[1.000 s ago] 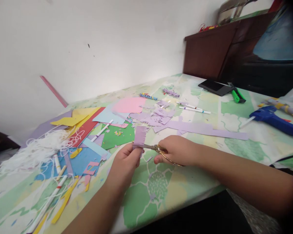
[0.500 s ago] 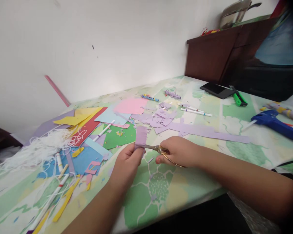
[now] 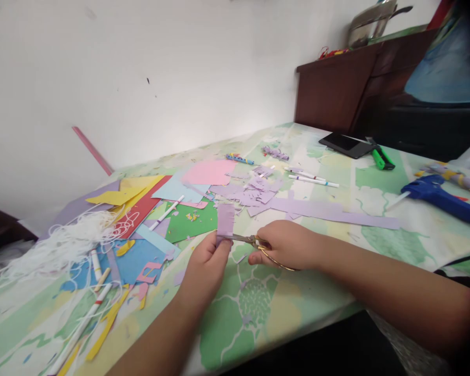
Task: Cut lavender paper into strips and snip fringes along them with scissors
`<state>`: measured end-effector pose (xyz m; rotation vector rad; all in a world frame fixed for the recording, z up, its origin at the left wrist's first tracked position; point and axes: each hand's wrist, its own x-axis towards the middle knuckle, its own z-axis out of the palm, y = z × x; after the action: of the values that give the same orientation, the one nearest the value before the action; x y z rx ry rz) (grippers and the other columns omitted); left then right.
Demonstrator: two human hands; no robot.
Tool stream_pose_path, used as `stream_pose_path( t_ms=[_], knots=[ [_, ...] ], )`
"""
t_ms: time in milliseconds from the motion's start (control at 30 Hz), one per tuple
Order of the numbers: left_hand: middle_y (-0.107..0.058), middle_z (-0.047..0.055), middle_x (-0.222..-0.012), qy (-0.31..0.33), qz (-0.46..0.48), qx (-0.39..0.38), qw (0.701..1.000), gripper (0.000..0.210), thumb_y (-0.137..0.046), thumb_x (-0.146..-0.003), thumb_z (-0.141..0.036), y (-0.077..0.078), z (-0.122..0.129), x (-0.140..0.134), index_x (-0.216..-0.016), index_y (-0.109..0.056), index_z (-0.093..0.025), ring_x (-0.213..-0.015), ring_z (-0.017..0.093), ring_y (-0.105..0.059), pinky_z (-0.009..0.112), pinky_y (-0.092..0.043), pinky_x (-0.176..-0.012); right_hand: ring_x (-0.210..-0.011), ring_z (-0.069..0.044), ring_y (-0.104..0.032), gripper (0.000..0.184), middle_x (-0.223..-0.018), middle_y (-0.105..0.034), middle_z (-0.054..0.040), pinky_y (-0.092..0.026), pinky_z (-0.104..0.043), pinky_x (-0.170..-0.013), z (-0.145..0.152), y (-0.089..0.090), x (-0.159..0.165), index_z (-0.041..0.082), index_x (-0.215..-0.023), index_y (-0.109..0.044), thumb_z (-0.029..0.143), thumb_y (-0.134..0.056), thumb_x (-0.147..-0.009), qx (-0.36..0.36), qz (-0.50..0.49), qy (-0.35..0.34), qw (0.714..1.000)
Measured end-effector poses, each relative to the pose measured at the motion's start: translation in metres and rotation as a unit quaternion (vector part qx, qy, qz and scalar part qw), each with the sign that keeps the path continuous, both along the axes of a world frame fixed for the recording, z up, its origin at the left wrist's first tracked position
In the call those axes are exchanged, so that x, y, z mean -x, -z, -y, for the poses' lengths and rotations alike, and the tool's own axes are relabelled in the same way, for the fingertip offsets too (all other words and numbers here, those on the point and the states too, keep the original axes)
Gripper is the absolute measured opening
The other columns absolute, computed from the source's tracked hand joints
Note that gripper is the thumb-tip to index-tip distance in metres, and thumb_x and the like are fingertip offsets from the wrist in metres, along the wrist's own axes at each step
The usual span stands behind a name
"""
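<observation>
Between thumb and fingers, my left hand [image 3: 208,263] pinches a strip of purple paper [image 3: 225,219] that stands up from the grip, with small cuts along its right edge. My right hand [image 3: 284,243] is wrapped round the gold handles of a pair of scissors [image 3: 254,240]. Their blades point left and reach the paper's right edge just above my left thumb. Beyond the hands lie fringed purple paper pieces [image 3: 258,190] and a long purple paper strip [image 3: 337,213].
White yarn [image 3: 74,237] and coloured paper, such as a green sheet [image 3: 191,222], spread over the left side with several markers. At right are a blue glue gun [image 3: 441,198], a green cutter [image 3: 383,157] and a black phone [image 3: 347,144]. A wall stands behind.
The scissor blades now sit slightly lower on the purple strip, closer to my left thumb. Both hands have otherwise barely moved, and the view has shifted slightly.
</observation>
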<state>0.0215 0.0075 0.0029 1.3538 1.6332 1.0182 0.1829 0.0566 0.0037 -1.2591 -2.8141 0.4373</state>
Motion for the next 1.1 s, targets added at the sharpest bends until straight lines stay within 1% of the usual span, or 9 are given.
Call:
stream_pose_path(
  t_ms=[100, 200, 333, 500, 700, 833, 1000, 1100],
  knots=[
    [-0.036, -0.007, -0.038, 0.016, 0.002, -0.006, 1.0, 0.019, -0.043, -0.068, -0.034, 0.002, 0.0, 0.001, -0.056, -0.046, -0.019, -0.037, 0.008, -0.029, 0.02, -0.021, -0.039, -0.046, -0.011, -0.042, 0.064, -0.054, -0.053, -0.0047, -0.023, -0.022, -0.041, 0.0, 0.0, 0.0, 0.015, -0.063, -0.056, 0.067, -0.018, -0.064, -0.001, 0.003, -0.001, 1.0],
    [-0.034, -0.007, -0.04, 0.024, 0.018, -0.003, 1.0, 0.021, -0.042, -0.068, -0.035, 0.006, 0.0, 0.003, -0.056, -0.042, -0.019, -0.039, 0.007, -0.028, 0.019, -0.021, -0.039, -0.046, -0.012, -0.042, 0.063, -0.054, -0.054, -0.0042, -0.023, -0.021, -0.04, -0.001, 0.001, 0.0, 0.016, -0.064, -0.056, 0.067, -0.02, -0.063, -0.002, 0.003, -0.004, 1.0],
    [-0.03, -0.008, -0.04, 0.015, 0.038, 0.017, 0.999, 0.022, -0.041, -0.068, -0.036, 0.008, 0.0, 0.004, -0.055, -0.039, -0.018, -0.039, 0.006, -0.025, 0.019, -0.018, -0.038, -0.047, -0.012, -0.042, 0.06, -0.055, -0.054, -0.0037, -0.023, -0.021, -0.04, -0.002, 0.002, 0.0, 0.017, -0.064, -0.055, 0.067, -0.022, -0.063, -0.004, -0.005, -0.004, 1.0],
    [-0.026, -0.007, -0.042, -0.001, 0.053, 0.01, 0.999, 0.022, -0.042, -0.067, -0.035, 0.011, -0.001, 0.005, -0.054, -0.037, -0.018, -0.039, 0.006, -0.024, 0.019, -0.016, -0.037, -0.047, -0.012, -0.043, 0.061, -0.054, -0.053, -0.004, -0.023, -0.021, -0.041, -0.001, 0.002, 0.002, 0.016, -0.063, -0.055, 0.068, -0.023, -0.062, 0.011, 0.0, 0.001, 1.0],
    [-0.027, -0.007, -0.043, -0.006, 0.069, 0.012, 0.998, 0.021, -0.042, -0.066, -0.033, 0.009, 0.0, 0.002, -0.053, -0.036, -0.018, -0.039, 0.006, -0.024, 0.019, -0.016, -0.038, -0.047, -0.012, -0.043, 0.06, -0.053, -0.053, -0.0034, -0.023, -0.021, -0.04, -0.002, 0.003, 0.002, 0.017, -0.062, -0.055, 0.068, -0.025, -0.061, -0.002, -0.001, 0.001, 1.0],
    [-0.025, -0.007, -0.043, -0.009, 0.089, 0.019, 0.996, 0.017, -0.041, -0.066, -0.029, 0.009, -0.001, 0.001, -0.054, -0.036, -0.019, -0.038, 0.006, -0.023, 0.019, -0.015, -0.037, -0.045, -0.011, -0.042, 0.062, -0.053, -0.053, -0.0036, -0.023, -0.021, -0.04, -0.001, 0.002, 0.0, 0.016, -0.062, -0.055, 0.069, -0.024, -0.059, 0.012, 0.001, 0.012, 1.0],
    [-0.027, -0.007, -0.044, -0.004, 0.078, -0.009, 0.997, 0.014, -0.039, -0.066, -0.025, 0.012, -0.001, 0.004, -0.054, -0.036, -0.019, -0.041, 0.006, -0.025, 0.019, -0.018, -0.039, -0.046, -0.011, -0.042, 0.062, -0.056, -0.054, -0.0041, -0.023, -0.022, -0.041, 0.001, -0.001, 0.0, 0.016, -0.063, -0.056, 0.069, -0.024, -0.06, 0.02, -0.003, 0.015, 1.0],
    [-0.03, -0.007, -0.044, 0.004, 0.052, -0.011, 0.999, 0.015, -0.039, -0.067, -0.026, 0.013, -0.001, 0.005, -0.054, -0.036, -0.019, -0.042, 0.007, -0.027, 0.019, -0.021, -0.04, -0.047, -0.012, -0.044, 0.063, -0.057, -0.055, -0.005, -0.023, -0.022, -0.041, 0.0, 0.001, -0.001, 0.016, -0.064, -0.056, 0.069, -0.023, -0.06, 0.024, 0.0, 0.015, 1.0]
  ],
)
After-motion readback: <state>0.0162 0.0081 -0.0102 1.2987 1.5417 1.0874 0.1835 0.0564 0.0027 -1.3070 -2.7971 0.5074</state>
